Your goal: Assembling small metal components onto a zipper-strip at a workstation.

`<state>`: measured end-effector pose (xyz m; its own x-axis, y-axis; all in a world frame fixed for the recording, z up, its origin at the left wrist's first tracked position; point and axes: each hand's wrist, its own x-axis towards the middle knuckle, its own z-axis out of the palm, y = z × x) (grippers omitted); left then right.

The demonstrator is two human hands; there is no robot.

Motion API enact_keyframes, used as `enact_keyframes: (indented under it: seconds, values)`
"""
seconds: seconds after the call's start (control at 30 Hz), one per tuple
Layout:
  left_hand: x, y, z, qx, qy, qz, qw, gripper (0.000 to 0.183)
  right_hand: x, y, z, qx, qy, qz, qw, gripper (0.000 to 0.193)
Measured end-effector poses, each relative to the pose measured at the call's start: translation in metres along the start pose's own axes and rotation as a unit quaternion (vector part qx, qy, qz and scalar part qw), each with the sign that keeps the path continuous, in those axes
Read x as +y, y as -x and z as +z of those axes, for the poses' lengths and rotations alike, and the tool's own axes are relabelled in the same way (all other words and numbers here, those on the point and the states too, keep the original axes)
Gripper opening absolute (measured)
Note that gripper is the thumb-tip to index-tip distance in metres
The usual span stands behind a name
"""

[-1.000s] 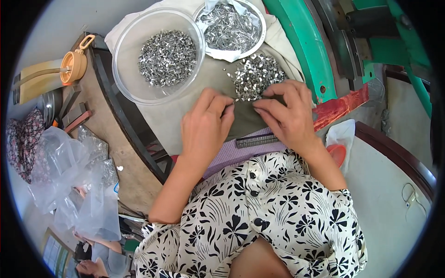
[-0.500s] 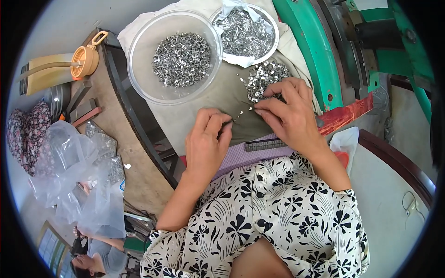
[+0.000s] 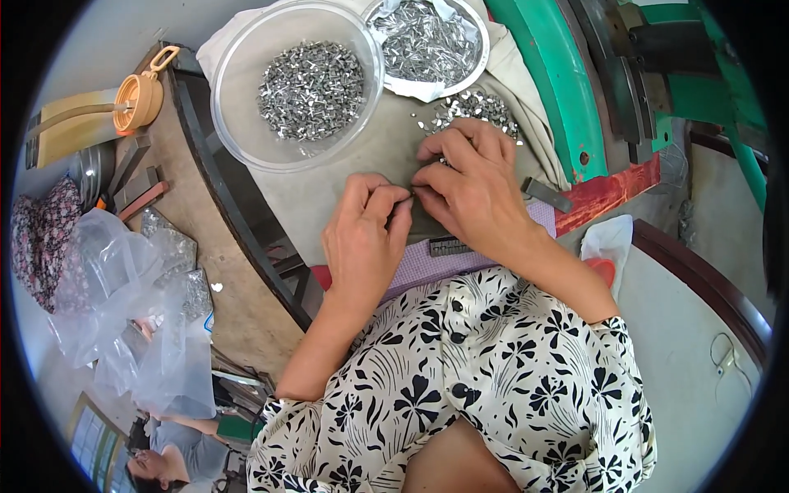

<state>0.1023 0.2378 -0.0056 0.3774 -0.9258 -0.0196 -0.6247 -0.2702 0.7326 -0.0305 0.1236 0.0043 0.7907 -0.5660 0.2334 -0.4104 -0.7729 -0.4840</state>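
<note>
Thumb and forefinger of my left hand [image 3: 362, 234] are pinched together over the olive-grey cloth [image 3: 304, 197]. My right hand [image 3: 472, 185] is likewise closed in a pinch, its fingertips meeting those of the left. Whatever sits between the fingertips is too small and hidden to name. Just beyond my right hand lies a loose pile of small shiny metal pieces [image 3: 489, 108], partly covered by the hand. A dark, ruler-like strip [image 3: 448, 246] rests on the purple checked cloth [image 3: 538, 215], below my right wrist.
A clear plastic tub [image 3: 233, 123] holding many small metal pieces stands at the far left. Next to it is a lined white bowl [image 3: 483, 62] of slender metal bits. A metal block [image 3: 546, 195] lies right of my hand, near the green machine frame [image 3: 567, 107]. Plastic bags [image 3: 123, 287] lie left.
My right hand has come from beside the metal pile leftward to my left hand, so the fingertips now touch. The left hand stays nearly in place, and the view has shifted slightly.
</note>
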Motion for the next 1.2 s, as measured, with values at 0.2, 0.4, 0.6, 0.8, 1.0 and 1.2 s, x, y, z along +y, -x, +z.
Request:
enact_keyframes:
  seconds: [0.2, 0.4, 0.6, 0.8, 1.0, 1.2]
  values:
    - [-0.001, 0.011, -0.004, -0.008, 0.054, 0.055, 0.997, 0.017, 0.002, 0.036, -0.026, 0.030, -0.005, 0.014, 0.999, 0.019]
    - [0.005, 0.022, 0.005, -0.098, 0.062, 0.156, 0.981, 0.020, -0.001, 0.080, -0.022, -0.001, 0.041, 0.005, 0.999, 0.024]
    - [0.004, 0.028, 0.013, -0.096, 0.033, 0.146, 0.984, 0.021, -0.002, 0.073, -0.029, -0.018, -0.021, 0.045, 0.999, 0.021]
    - [0.006, 0.023, 0.002, -0.048, 0.101, 0.061, 0.992, 0.022, 0.018, 0.028, -0.018, 0.026, 0.028, 0.005, 0.999, 0.019]
    - [-0.001, -0.003, 0.000, 0.015, -0.007, 0.078, 0.997, 0.016, 0.011, 0.006, -0.006, -0.003, 0.032, -0.001, 0.999, 0.016]
    - [-0.001, -0.011, 0.002, -0.008, -0.040, 0.081, 0.996, 0.013, 0.007, 0.020, -0.020, 0.032, 0.036, -0.006, 0.999, 0.016]
